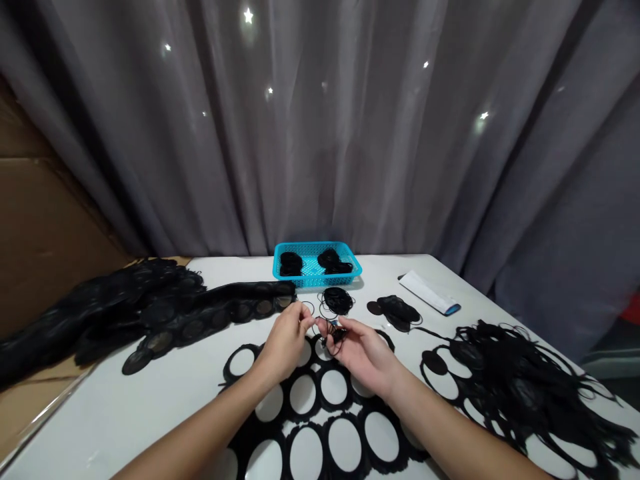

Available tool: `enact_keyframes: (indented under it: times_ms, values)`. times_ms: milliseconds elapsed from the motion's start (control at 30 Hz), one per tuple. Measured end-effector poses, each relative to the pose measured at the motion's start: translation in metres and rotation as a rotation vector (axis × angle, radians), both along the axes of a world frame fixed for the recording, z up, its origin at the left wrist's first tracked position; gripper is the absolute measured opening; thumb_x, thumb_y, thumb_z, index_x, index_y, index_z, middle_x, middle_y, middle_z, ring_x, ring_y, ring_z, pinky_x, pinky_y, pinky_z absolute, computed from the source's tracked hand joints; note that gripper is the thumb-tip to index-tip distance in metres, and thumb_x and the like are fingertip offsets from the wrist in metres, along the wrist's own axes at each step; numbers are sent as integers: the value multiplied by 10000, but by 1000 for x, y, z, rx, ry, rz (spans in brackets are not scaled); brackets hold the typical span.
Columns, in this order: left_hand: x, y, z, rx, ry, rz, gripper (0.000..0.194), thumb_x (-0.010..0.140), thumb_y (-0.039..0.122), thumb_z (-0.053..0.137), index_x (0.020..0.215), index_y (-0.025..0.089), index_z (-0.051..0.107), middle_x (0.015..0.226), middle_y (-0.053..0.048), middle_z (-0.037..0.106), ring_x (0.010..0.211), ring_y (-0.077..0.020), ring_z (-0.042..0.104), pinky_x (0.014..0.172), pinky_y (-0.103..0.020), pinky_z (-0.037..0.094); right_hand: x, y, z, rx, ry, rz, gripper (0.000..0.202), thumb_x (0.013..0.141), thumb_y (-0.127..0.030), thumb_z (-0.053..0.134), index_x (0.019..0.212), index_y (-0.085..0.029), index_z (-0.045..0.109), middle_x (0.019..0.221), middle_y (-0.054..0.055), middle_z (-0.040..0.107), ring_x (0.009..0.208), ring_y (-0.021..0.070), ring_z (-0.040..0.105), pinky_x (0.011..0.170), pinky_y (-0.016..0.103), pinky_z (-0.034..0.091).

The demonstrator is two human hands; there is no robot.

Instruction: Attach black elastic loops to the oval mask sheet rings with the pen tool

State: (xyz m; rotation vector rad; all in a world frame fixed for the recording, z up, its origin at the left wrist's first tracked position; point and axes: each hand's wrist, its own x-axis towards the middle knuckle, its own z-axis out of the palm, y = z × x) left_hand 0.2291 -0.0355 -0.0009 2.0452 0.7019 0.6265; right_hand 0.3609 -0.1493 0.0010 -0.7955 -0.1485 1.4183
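Note:
My left hand [285, 341] and my right hand [363, 353] meet over the middle of the white table [150, 400]. Between their fingertips they pinch a small black piece with thin elastic loops [333, 333]. Under my hands lies a black sheet with oval holes punched out [320, 413]. Just beyond my fingers sits a small bundle of black elastic cord [337, 300].
A turquoise basket [317, 263] with two black piles stands at the back centre. Long stacks of black sheets [150, 307] lie at the left, a tangled heap of black offcuts [520, 387] at the right. Black oval pieces [397, 310] and a white packet [430, 292] lie behind it. Grey curtain behind.

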Motion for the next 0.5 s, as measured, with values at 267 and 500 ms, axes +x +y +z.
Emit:
enact_keyframes:
  times_ms: [267,500]
  values:
    - [-59,-15,-7,48,-19,-14,102,918,264,558,849,217,617,953,7,543,952,-148,500,852,-270,356,-43,12,-2,-20,-16,36,178,754,-176,768,851,-115,632,977,91,667,817,108,666,650,129,643]
    - [-107,8,-16,-197,-104,-21,285,902,472,574,994,218,669,969,-11,638,889,-144,584,793,-239,433,-66,30,-4,-82,-176,125,412,599,-256,941,858,-98,663,989,106,682,887,157,704,592,89,604]
